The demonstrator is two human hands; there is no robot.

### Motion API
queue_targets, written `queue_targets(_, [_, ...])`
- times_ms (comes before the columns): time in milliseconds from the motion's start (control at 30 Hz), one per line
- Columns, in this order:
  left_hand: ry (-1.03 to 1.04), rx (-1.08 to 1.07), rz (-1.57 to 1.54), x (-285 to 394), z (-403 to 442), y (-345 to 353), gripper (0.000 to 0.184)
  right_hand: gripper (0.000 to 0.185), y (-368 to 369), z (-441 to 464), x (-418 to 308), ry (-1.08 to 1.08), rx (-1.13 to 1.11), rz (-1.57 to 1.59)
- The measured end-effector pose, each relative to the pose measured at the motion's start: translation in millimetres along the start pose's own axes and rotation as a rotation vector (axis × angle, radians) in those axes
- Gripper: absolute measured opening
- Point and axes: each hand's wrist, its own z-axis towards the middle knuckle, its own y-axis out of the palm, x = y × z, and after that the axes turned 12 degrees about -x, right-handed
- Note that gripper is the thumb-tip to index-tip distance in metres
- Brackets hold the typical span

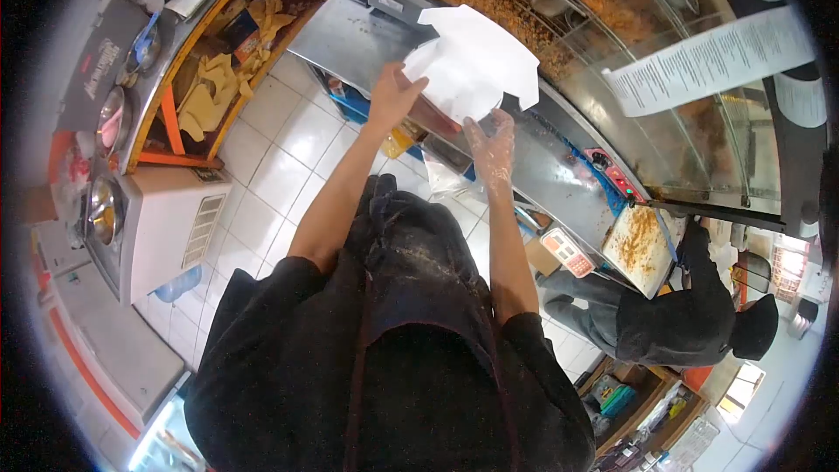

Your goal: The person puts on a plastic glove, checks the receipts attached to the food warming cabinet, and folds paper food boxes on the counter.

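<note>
A person holds a big piece of white card out in front, with both arms stretched over the metal worktop. The card is mostly flat and has tabs sticking out at its edges, so it looks like a box that is not made yet. It sits by the glass case full of brown, crispy food.

The left hand grips the card's left edge, with the thumb and fingers close together. The right hand is at the near edge and seems to pinch it with the thumb and fingers, but I can't tell how tight. This hand looks pale and shiny; I can't tell if that is flour or a thin glove. A strip of dark red shows under the card, between the hands. It may be the card's other side, but I can't be sure.

I think the step now is getting the card ready to fold, and the folding is at its start. The next move seems to need both hands to bend the sides up along the fold lines and tuck in the tabs, gently, so the card does not crease wrong.
</note>
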Motion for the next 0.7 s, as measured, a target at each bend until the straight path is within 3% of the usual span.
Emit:
queue_targets(67, [0.005, -0.046, -0.081, -14, 9, 2, 0.068, 0.072, 20, 6, -4, 0.076, -0.014, 0.374])
queue_targets(133, [-0.157, -0.13, -0.401, -9, 10, 5, 0.067, 0.07, 32, 10, -1, 0.132, -0.039, 0.374])
queue_targets(167, [-0.145, -0.175, -0.411, 4, 8, -7, 0.071, 0.069, 35, 9, -4, 0.19, -0.088, 0.383])
queue_targets(233, [-0.105, -0.078, -0.308, -57, 27, 7, 0.076, 0.064, 36, 6, -15, 0.165, -0.096, 0.235])
queue_targets(300, [-0.253, -0.127, -0.6, -13, 19, -11, 0.084, 0.063, 50, 7, -5, 0.065, -0.03, 0.126])
queue_targets(333, [-0.24, -0.135, -0.534, -12, 21, -12, 0.086, 0.064, 46, 4, -13, 0.074, -0.063, 0.161])
queue_targets(433, [-0.307, -0.18, -0.648, -23, 34, -12, 0.071, 0.061, 32, -8, -32, 0.107, -0.2, 0.069])
queue_targets(467, [-0.272, -0.146, -0.716, -36, 40, -11, 0.07, 0.054, 15, -12, -41, 0.073, -0.324, -0.013])
queue_targets(500, [-0.256, -0.136, -0.706, -50, 46, -16, 0.069, 0.056, -20, -20, -68, 0.097, -0.497, 0.138])
queue_targets(600, [-0.31, -0.027, -0.592, -41, 45, -46, 0.07, 0.047, -107, -55, -114, -0.237, -0.571, 0.363])
queue_targets(667, [-0.285, -0.024, -0.608, -69, 51, -57, 0.071, 0.038, -190, -74, -161, -0.357, -0.547, 0.301])
queue_targets(700, [-0.271, -0.019, -0.61, -64, 49, -63, 0.071, 0.035, -236, -81, -186, -0.376, -0.485, 0.116])
